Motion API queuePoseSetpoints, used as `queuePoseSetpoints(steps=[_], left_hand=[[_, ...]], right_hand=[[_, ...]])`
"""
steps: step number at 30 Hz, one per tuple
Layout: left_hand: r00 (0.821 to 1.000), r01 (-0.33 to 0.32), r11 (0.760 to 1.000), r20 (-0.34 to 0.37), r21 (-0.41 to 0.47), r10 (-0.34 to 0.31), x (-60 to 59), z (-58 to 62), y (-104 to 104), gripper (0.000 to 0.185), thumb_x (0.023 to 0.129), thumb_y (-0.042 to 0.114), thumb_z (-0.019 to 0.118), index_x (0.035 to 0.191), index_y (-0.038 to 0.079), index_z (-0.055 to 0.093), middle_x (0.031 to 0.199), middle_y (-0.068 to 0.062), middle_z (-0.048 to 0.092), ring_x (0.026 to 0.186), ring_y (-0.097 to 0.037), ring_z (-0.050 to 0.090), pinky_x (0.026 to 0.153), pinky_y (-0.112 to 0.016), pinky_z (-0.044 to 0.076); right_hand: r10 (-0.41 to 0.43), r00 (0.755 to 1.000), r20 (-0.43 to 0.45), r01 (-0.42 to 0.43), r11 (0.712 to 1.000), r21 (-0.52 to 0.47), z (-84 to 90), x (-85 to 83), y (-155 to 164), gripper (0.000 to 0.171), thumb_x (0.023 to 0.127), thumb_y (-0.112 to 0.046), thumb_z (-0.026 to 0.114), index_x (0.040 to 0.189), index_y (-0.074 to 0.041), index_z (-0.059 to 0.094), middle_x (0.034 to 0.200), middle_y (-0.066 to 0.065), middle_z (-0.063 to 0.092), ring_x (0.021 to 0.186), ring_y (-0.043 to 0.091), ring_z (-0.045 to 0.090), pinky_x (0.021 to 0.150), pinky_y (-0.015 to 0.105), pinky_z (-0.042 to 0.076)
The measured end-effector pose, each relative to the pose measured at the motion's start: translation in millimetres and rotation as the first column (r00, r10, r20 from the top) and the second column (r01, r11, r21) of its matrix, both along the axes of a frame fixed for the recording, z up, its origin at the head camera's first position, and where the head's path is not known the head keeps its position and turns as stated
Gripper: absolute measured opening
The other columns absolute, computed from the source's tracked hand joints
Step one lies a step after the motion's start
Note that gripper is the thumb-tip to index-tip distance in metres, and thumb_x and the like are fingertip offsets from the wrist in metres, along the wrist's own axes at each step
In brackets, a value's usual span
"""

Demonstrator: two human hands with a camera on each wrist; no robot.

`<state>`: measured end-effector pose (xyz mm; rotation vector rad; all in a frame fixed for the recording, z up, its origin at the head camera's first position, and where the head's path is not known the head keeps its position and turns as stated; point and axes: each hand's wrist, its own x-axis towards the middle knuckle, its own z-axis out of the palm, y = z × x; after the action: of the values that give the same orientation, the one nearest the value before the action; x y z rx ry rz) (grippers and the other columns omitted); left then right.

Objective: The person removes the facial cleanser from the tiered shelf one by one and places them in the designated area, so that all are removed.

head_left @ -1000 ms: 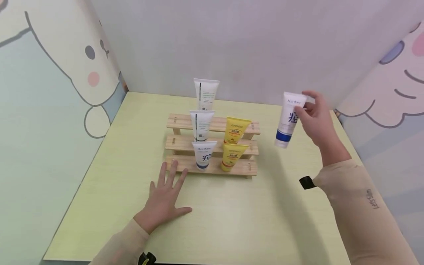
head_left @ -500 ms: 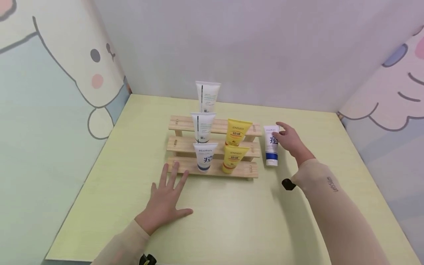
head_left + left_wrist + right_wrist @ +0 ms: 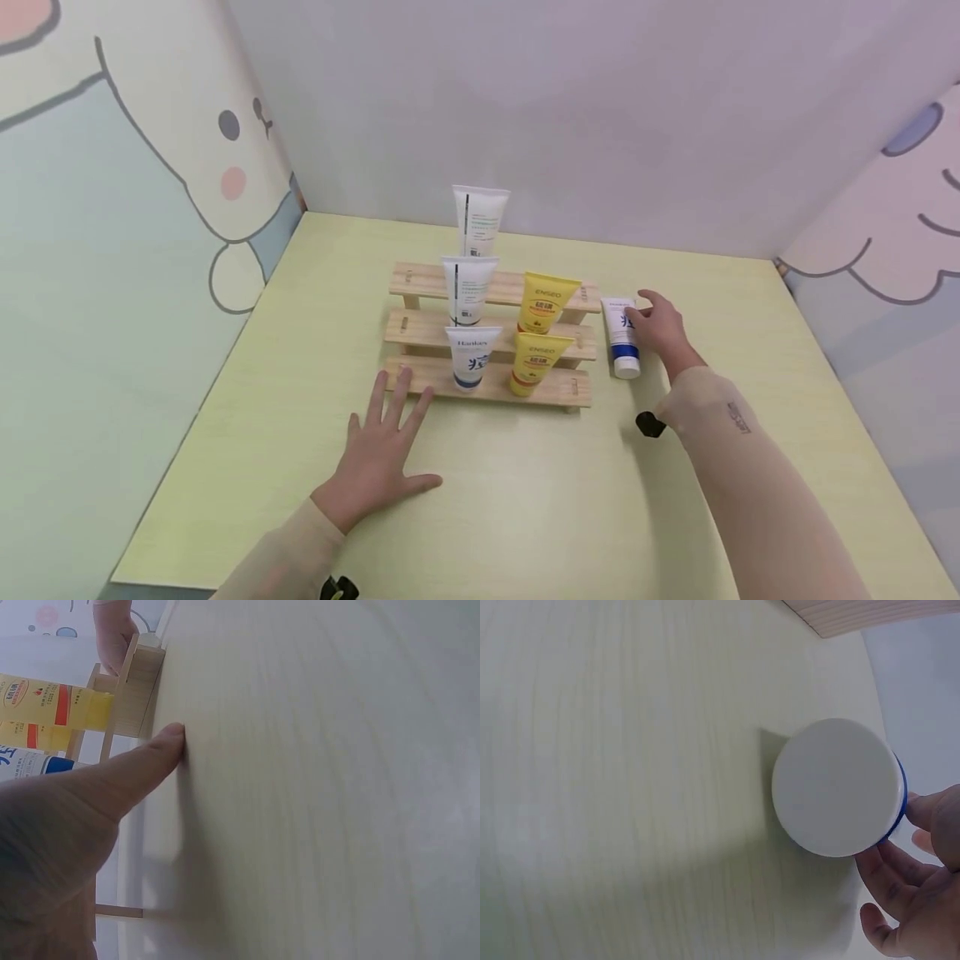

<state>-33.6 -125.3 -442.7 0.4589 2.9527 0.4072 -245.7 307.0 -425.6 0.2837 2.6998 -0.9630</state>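
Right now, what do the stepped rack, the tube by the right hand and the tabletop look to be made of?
Stepped rack: pale unfinished wood, matte, grain visible on its slats. White tube with the blue band, held by the right hand: probably soft plastic, smooth and slightly glossy, with a flat white cap. Tabletop: yellowish wood-grain surface, likely laminate; the streaks look printed and the sheen even.
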Motion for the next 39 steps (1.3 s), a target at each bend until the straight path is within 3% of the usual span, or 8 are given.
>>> queuePoseSetpoints(steps=[6,10,14,19,23,26,33,39], left_hand=[[1.000,-0.005,1.000,0.009,0.011,0.005,1.0,2.4,0,0.120,0.076,0.061,0.087,0.168,0.015,0.024,0.177,-0.020,0.001,0.160,-0.053,0.002,0.099,-0.087,0.037],[1.000,-0.002,1.000,0.009,0.009,0.002,1.1,3.1,0,0.120,0.076,0.061,0.086,0.168,0.015,0.024,0.177,-0.020,0.001,0.160,-0.054,0.001,0.098,-0.087,0.037],[1.000,-0.005,1.000,-0.009,0.005,0.005,1.0,1.6,-1,0.120,0.076,0.061,0.087,0.168,0.015,0.025,0.176,-0.020,0.002,0.160,-0.054,0.004,0.097,-0.086,0.039],[1.000,-0.004,1.000,-0.015,0.003,0.004,1.3,-0.5,-2,0.120,0.075,0.062,0.087,0.168,0.015,0.026,0.176,-0.020,0.003,0.160,-0.054,0.004,0.096,-0.086,0.040],[1.000,0.000,1.000,-0.011,0.001,0.000,1.1,-1.4,-1,0.120,0.076,0.062,0.087,0.168,0.015,0.025,0.176,-0.020,0.003,0.160,-0.054,0.004,0.097,-0.086,0.039],[1.000,0.003,1.000,-0.011,0.000,-0.003,0.4,-1.1,-1,0.119,0.076,0.062,0.086,0.168,0.015,0.026,0.176,-0.020,0.003,0.160,-0.054,0.004,0.096,-0.086,0.040],[1.000,0.001,1.000,-0.005,-0.005,-0.001,-0.3,0.3,-2,0.120,0.076,0.062,0.086,0.168,0.015,0.025,0.177,-0.020,0.003,0.160,-0.053,0.003,0.096,-0.086,0.040],[1.000,0.002,1.000,0.008,0.002,-0.002,0.7,-0.3,-2,0.120,0.076,0.062,0.086,0.168,0.016,0.025,0.177,-0.020,0.001,0.160,-0.053,0.003,0.097,-0.086,0.039]], right_hand=[[0.032,0.999,-0.021,-0.031,0.999,0.044,9.2,14.1,10,0.068,0.111,-0.029,0.044,0.165,0.002,0.017,0.152,0.037,0.047,0.137,0.052,0.051,0.114,0.062,0.043],[0.017,0.989,-0.148,-0.019,1.000,-0.011,25.6,24.7,15,0.067,0.112,-0.032,0.042,0.165,0.000,0.019,0.151,0.035,0.050,0.129,0.048,0.060,0.107,0.061,0.050],[-0.043,0.945,-0.325,-0.016,0.984,-0.175,52.3,35.1,10,0.065,0.110,-0.035,0.048,0.166,-0.009,0.026,0.147,0.023,0.060,0.114,0.018,0.069,0.106,0.038,0.053],[-0.148,0.846,-0.513,-0.136,0.869,-0.475,82.3,54.2,-10,0.055,0.106,-0.019,0.062,0.158,-0.017,0.044,0.128,-0.005,0.067,0.105,-0.003,0.067,0.095,0.008,0.048],[-0.192,0.773,-0.605,-0.283,0.749,-0.600,93.3,70.1,-27,0.049,0.102,-0.004,0.064,0.149,-0.016,0.055,0.123,-0.007,0.071,0.111,0.005,0.069,0.099,0.012,0.048],[-0.182,0.733,-0.656,-0.357,0.718,-0.598,98.0,77.1,-39,0.048,0.101,0.002,0.062,0.146,-0.013,0.058,0.123,-0.004,0.073,0.112,0.009,0.070,0.101,0.016,0.049],[0.004,0.672,-0.741,-0.480,0.764,-0.431,121.9,68.3,-66,0.054,0.099,0.008,0.061,0.149,-0.011,0.056,0.129,-0.006,0.071,0.116,0.009,0.069,0.105,0.017,0.049],[0.265,0.624,-0.735,-0.530,0.835,-0.149,161.8,47.3,-107,0.055,0.100,0.000,0.066,0.153,-0.011,0.053,0.139,0.009,0.067,0.126,0.019,0.066,0.118,0.033,0.044]])
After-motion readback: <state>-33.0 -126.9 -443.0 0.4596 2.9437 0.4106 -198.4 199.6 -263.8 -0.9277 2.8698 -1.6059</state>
